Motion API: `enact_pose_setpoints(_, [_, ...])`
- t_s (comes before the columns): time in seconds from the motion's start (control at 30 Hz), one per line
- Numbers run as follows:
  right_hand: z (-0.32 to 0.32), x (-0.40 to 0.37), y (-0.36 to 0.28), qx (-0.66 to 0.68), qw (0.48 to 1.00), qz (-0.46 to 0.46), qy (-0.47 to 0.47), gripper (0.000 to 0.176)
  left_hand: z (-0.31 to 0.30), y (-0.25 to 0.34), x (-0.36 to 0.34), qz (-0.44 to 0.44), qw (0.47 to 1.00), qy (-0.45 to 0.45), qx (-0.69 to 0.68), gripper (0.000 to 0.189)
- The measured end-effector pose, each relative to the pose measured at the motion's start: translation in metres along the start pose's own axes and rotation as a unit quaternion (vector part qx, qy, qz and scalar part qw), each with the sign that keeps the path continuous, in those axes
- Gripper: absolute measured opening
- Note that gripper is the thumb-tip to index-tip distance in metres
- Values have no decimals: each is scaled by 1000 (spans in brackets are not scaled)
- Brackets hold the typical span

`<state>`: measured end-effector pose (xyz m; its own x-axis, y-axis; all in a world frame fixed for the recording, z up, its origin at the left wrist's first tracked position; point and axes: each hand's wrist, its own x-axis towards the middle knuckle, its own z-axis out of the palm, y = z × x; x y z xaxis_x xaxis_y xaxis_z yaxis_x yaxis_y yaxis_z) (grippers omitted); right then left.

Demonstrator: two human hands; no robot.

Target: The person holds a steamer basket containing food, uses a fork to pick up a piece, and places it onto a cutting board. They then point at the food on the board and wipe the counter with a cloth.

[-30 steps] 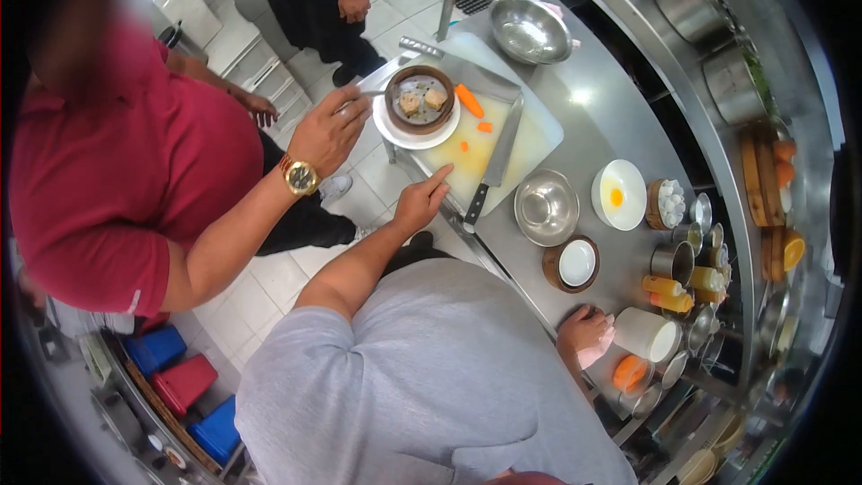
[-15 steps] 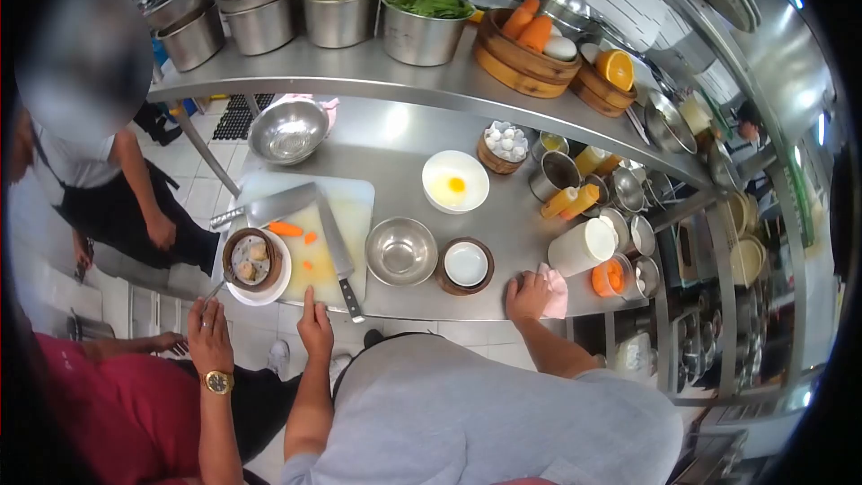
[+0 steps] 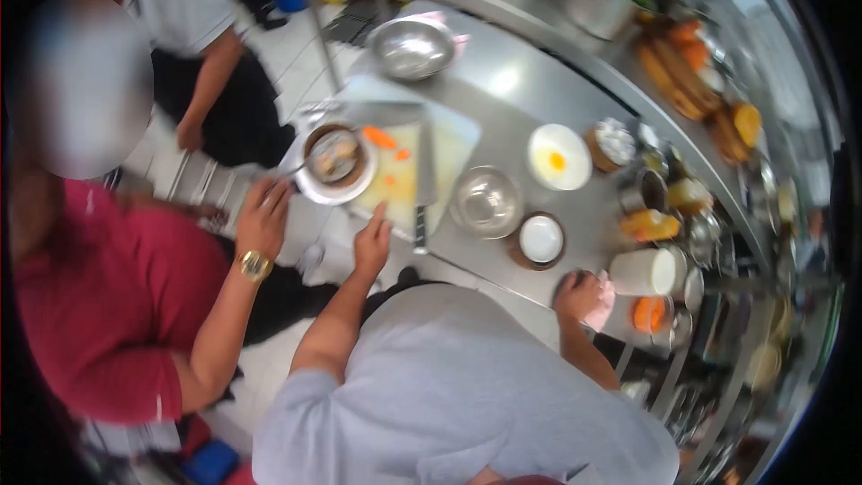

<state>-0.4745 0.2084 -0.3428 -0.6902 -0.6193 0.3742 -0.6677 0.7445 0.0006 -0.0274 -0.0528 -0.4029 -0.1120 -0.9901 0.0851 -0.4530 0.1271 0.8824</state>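
My left hand point(image 3: 371, 241) is at the table's front edge, index finger extended towards the cutting board point(image 3: 460, 130), holding nothing. On the board lie a large knife point(image 3: 426, 166), a cleaver point(image 3: 382, 113) and orange carrot pieces point(image 3: 380, 137). My right hand point(image 3: 579, 295) rests on the table edge against a pink cloth point(image 3: 600, 304), its fingers blurred but apparently spread. At the board's left corner, a small steamer point(image 3: 312, 145) with dumplings point(image 3: 336, 157) stands on a white plate point(image 3: 350, 193). A co-worker's hand point(image 3: 262, 217) holds a thin utensil at it.
On the table are a steel bowl point(image 3: 487, 203), a small white dish point(image 3: 542, 240) in a wooden steamer, a white bowl point(image 3: 559, 156) with an egg yolk, and a white container point(image 3: 643, 271). A shelf point(image 3: 485, 0) carries pots. A second co-worker point(image 3: 193, 13) stands far left.
My view has swung left and tilted, so the table appears shifted right and slanted. More of the red-shirted co-worker shows. My hands stay at the table edge, much as before.
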Motion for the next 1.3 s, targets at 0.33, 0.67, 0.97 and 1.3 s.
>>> enact_pose_setpoints(0.33, [1, -1, -1, -6, 997, 23, -74, 44, -8, 17, 1, 6, 1000, -2, 22, 49])
enact_pose_setpoints(0.67, [10, -2, 4, -20, 995, 30, -94, 50, -11, 18, 2, 17, 999, 2, 31, 49])
enact_pose_setpoints(0.97, [8, -2, 3, -32, 996, 21, -84, 49, -13, 20, 1, 13, 1000, 2, 23, 48])
enact_pose_setpoints(1.3, [6, -1, 1, -40, 996, 17, -81, 47, -12, 18, 2, 12, 1000, 4, 15, 50])
